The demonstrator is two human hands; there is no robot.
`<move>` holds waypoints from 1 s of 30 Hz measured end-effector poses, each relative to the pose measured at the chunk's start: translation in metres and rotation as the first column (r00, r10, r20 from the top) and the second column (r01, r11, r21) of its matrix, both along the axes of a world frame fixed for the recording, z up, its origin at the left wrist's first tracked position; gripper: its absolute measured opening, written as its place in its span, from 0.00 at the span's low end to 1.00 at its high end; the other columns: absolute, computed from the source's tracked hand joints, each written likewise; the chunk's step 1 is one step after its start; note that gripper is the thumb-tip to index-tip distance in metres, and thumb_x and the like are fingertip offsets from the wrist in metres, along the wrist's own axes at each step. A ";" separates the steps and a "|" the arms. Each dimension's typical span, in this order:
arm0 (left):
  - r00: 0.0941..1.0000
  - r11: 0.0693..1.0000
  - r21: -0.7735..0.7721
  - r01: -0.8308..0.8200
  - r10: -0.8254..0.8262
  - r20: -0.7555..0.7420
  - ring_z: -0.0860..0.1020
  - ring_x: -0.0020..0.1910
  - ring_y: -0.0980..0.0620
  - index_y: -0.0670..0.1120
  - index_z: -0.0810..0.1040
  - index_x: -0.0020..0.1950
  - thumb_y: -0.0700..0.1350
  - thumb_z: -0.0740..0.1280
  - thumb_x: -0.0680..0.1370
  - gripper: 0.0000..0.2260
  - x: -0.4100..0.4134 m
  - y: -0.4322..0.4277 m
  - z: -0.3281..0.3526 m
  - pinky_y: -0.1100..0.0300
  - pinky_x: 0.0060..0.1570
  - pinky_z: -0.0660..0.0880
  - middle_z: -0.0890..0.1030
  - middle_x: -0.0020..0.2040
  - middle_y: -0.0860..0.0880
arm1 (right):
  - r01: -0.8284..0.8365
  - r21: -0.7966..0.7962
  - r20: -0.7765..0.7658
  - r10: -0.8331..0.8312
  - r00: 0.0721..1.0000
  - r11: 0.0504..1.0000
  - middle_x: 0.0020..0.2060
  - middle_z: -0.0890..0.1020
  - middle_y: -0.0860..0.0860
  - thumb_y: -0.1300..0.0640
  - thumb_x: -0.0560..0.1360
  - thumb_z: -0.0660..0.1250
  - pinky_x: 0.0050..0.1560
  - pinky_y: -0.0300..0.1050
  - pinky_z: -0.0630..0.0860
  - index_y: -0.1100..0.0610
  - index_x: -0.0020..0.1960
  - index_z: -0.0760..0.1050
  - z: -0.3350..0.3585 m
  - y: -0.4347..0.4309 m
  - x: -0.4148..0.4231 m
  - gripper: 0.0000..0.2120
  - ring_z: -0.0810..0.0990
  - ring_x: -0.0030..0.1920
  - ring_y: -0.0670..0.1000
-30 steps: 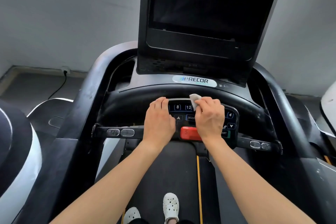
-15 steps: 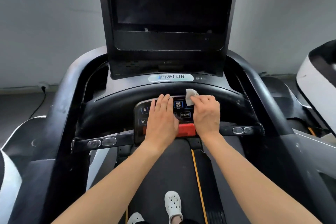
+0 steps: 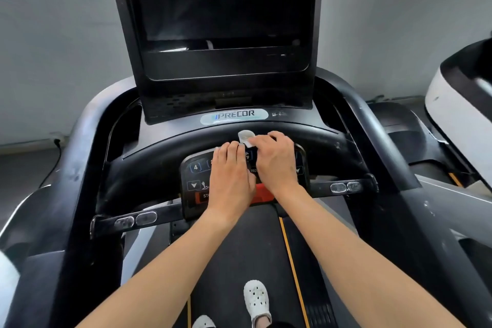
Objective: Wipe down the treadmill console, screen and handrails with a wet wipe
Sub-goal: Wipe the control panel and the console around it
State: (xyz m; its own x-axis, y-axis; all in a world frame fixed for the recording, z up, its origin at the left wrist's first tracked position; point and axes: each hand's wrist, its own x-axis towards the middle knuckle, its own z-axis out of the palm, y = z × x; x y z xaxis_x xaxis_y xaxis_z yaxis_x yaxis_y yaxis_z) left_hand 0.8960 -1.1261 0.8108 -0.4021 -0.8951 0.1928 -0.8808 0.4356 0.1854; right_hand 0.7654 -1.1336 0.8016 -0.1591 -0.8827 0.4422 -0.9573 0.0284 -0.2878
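left hand [image 3: 230, 178]: laid flat on the keypad [image 3: 195, 172], fingers straight and together, nothing held; the fingertips reach the keypad's upper edge, just beside the wipe
right hand [image 3: 275, 161]: fingers curled, the wipe pinched at the fingertips; set close against the left hand
wipe [image 3: 246, 137]: white and bunched; held at the keypad's upper edge, against the curved bar [image 3: 159, 160]; partly hidden by the right hand's fingers
keypad: dark; a "4" key and an arrow key are seen at its left; its middle is covered by both hands; a red stop button [image 3: 263, 196] is seen at its lower edge, between the wrists
screen [image 3: 221, 8]: dark, upright above the keypad; a PRECOR badge [image 3: 234, 116] is set beneath it
rails: the left rail [image 3: 87, 146] and the right rail [image 3: 372, 128] are black; neither is touched by a hand; a cross bar [image 3: 135, 220] with oval sensors runs below the keypad
belt [image 3: 239, 261]: black, marked with a yellow line; two white shoes [image 3: 257, 301] are seen on it
surroundings: a grey wall [image 3: 53, 61]; a white-and-black machine [image 3: 458, 104] at the right
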 end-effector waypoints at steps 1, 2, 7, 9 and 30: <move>1.000 1.000 0.003 -0.001 0.001 0.001 0.66 0.73 0.42 0.38 0.67 0.75 0.45 0.62 0.77 0.27 0.000 -0.001 0.000 0.45 0.78 0.58 0.71 0.71 0.42 | 0.007 -0.016 0.001 -0.007 1.000 1.000 0.51 0.86 0.46 0.62 0.78 0.65 0.61 0.52 0.70 0.51 0.58 0.83 -0.001 0.002 -0.005 0.14 0.77 0.58 0.55; 1.000 1.000 0.005 -0.001 0.001 -0.002 0.66 0.73 0.42 0.38 0.67 0.74 0.46 0.62 0.77 0.26 -0.001 -0.001 0.000 0.45 0.77 0.58 0.70 0.71 0.42 | 0.037 -0.046 0.011 -0.037 0.999 0.998 0.49 0.86 0.47 0.63 0.77 0.66 0.59 0.53 0.71 0.51 0.57 0.83 0.000 0.006 -0.013 0.14 0.78 0.56 0.55; 0.999 1.000 0.003 -0.031 0.031 -0.013 0.67 0.70 0.40 0.38 0.69 0.72 0.47 0.62 0.78 0.24 -0.007 -0.002 0.000 0.44 0.76 0.60 0.71 0.69 0.41 | 0.349 -0.027 0.184 -0.338 0.923 0.937 0.44 0.84 0.53 0.66 0.75 0.64 0.54 0.56 0.74 0.54 0.54 0.84 -0.010 0.018 -0.048 0.15 0.78 0.50 0.57; 0.998 0.998 0.019 -0.057 0.057 -0.015 0.67 0.69 0.39 0.37 0.69 0.71 0.47 0.61 0.77 0.24 -0.013 -0.002 0.002 0.44 0.76 0.60 0.70 0.68 0.40 | 0.326 -0.008 0.183 -0.319 0.930 0.945 0.44 0.84 0.53 0.66 0.75 0.63 0.54 0.54 0.73 0.54 0.54 0.84 -0.007 0.014 -0.038 0.15 0.78 0.51 0.57; 0.997 1.000 0.018 0.005 -0.003 -0.071 0.59 0.79 0.38 0.37 0.64 0.79 0.48 0.62 0.80 0.29 -0.051 0.012 -0.007 0.42 0.80 0.53 0.67 0.77 0.39 | 0.310 0.071 0.333 -0.316 0.889 0.948 0.37 0.81 0.53 0.63 0.82 0.62 0.41 0.55 0.77 0.63 0.48 0.81 -0.007 0.062 -0.069 0.10 0.77 0.40 0.55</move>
State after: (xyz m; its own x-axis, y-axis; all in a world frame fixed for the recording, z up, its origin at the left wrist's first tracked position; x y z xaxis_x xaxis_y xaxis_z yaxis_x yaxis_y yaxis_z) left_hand 0.8454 -1.1140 0.8041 -0.3914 -0.8972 0.2047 -0.8634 0.4350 0.2557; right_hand 0.6965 -1.0719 0.7949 -0.5648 -0.7688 0.3000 -0.7446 0.3179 -0.5870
